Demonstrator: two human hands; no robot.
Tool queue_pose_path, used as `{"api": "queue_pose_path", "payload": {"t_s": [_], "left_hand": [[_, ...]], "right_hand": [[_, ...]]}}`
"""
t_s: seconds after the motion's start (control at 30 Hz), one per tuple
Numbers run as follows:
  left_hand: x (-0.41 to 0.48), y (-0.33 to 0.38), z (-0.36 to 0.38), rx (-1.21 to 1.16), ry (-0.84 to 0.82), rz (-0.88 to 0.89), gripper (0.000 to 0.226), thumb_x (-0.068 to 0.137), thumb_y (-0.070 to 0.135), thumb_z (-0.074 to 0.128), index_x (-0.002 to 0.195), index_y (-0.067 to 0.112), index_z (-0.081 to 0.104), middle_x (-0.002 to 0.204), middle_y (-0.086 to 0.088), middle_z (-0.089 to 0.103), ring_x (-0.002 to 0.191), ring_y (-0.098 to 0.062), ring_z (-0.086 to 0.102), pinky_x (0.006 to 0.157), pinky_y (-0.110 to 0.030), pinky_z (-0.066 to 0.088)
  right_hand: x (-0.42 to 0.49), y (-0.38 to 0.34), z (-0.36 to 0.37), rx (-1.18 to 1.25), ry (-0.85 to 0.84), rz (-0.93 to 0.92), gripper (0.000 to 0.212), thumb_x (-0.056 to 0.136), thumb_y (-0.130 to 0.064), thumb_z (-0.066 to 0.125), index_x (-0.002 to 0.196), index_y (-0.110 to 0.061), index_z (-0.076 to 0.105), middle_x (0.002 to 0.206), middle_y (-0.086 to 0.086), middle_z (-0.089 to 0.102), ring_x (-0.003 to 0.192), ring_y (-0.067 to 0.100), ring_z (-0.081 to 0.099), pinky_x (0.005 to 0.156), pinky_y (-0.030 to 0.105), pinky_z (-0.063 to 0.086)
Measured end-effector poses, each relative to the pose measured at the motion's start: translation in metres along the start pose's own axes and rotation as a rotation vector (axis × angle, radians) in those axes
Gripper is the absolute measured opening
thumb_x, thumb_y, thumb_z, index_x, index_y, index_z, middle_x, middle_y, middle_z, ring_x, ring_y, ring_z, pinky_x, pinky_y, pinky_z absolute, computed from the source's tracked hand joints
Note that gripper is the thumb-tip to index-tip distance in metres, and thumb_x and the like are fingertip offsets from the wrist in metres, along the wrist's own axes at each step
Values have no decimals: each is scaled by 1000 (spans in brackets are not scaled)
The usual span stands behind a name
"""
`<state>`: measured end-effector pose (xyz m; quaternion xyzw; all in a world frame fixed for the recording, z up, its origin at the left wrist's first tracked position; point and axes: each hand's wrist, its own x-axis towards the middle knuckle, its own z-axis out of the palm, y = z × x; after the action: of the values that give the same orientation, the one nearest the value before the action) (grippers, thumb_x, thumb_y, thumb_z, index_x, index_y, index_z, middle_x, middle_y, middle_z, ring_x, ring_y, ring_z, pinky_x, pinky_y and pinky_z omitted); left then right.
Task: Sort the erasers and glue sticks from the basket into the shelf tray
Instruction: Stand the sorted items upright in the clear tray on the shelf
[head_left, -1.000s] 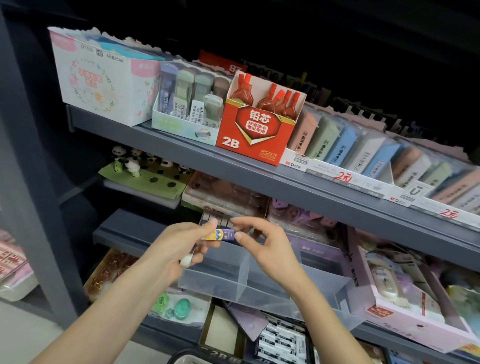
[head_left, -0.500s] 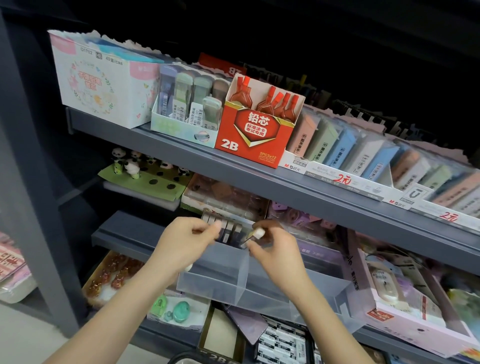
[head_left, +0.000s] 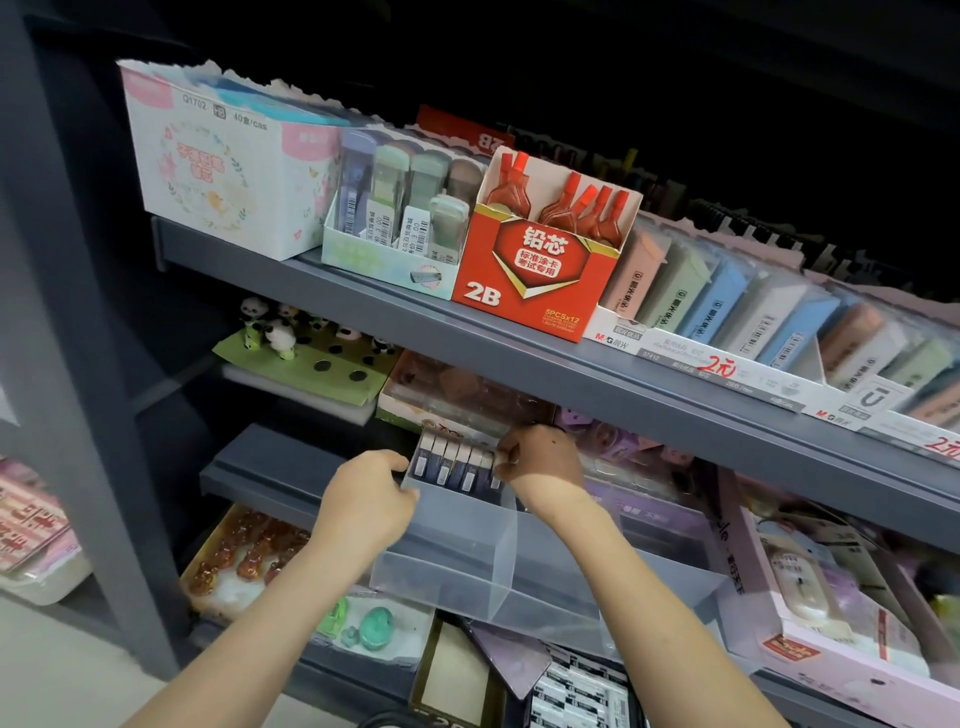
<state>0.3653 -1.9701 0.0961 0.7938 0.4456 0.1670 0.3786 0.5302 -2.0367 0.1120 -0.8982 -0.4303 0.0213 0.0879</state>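
A clear plastic shelf tray (head_left: 457, 540) with a divider sits on the middle shelf. At the back of its left compartment stands a row of several dark-blue-and-white erasers (head_left: 454, 465). My right hand (head_left: 537, 460) reaches under the upper shelf and its curled fingertips pinch the rightmost eraser of the row. My left hand (head_left: 369, 501) is at the tray's left wall, fingers curled over its top corner. The basket shows only as a dark rim (head_left: 387, 721) at the bottom edge.
The upper shelf edge (head_left: 597, 384) hangs just above my right hand. On it stand a red 2B lead box (head_left: 535, 270), pastel eraser packs (head_left: 737, 312) and a white floral box (head_left: 218, 171). A pink display box (head_left: 831, 623) sits right of the tray, panda figures (head_left: 275, 332) left.
The blue eraser went from between both hands into the row at the tray's back. My right hand followed it in; my left hand moved to the tray's left wall.
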Motion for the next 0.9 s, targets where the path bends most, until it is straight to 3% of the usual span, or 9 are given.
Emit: {"api": "queue_pose_path", "payload": {"t_s": [0.1,0.2,0.27,0.33,0.5,0.67,0.77,0.83,0.9], "left_hand": [[2,-2,1,25,-39,-24,40,92,10,56,132,13,54,108,-6,63,103,-21,56,87,-26,42],[4,-4,0,4,-48,-28,34,90,5,55,123,12,62,92,-2,60,89,-19,55,79,-24,44],[6,-4,0,-19,-46,-37,36,90,5,55,125,12,61,101,-4,63,93,-19,57,80,-23,43],[7,-5,1,-41,-43,-50,40,91,5,56,130,12,57,117,-6,63,101,-19,58,83,-21,41],[5,-4,1,-1,-49,-32,40,91,7,55,131,13,56,118,-7,63,106,-20,58,87,-23,42],[2,-1,-2,-42,-21,-22,34,93,16,55,127,15,55,90,1,57,76,-12,52,74,-24,41],[1,5,-5,-279,29,-73,19,96,18,50,113,18,58,96,1,57,81,-13,50,72,-26,39],[2,13,-8,-618,-13,-233,14,96,13,48,103,17,59,101,-4,57,77,-14,48,68,-29,39],[0,22,-15,-1002,-74,-424,20,93,4,45,108,7,59,90,-10,48,68,-15,41,63,-30,40]], "right_hand": [[4,2,4,40,7,12,24,83,-10,63,104,-16,72,106,5,70,100,25,62,86,28,48],[5,3,8,87,33,46,23,81,-11,63,101,-17,73,104,3,71,98,23,63,84,26,47],[5,2,11,67,69,93,21,82,-14,61,98,-19,74,102,3,71,96,25,63,81,26,47],[4,0,15,32,95,132,21,83,-15,59,98,-21,73,101,3,71,97,26,63,85,26,44],[1,-3,23,-137,152,127,25,84,-19,57,106,-24,66,101,1,71,99,23,61,93,30,29],[-2,-5,23,-231,184,104,24,80,-17,63,103,-24,59,91,2,70,103,23,56,89,34,28],[-1,-3,21,-200,178,108,23,80,-22,65,102,-25,61,93,0,70,104,23,55,87,34,28],[-1,-1,20,-191,166,99,24,80,-27,65,104,-26,60,96,-1,70,105,22,56,87,34,28],[-2,1,17,-161,151,97,23,81,-30,63,104,-28,61,99,-3,70,107,22,55,90,34,28]]}}
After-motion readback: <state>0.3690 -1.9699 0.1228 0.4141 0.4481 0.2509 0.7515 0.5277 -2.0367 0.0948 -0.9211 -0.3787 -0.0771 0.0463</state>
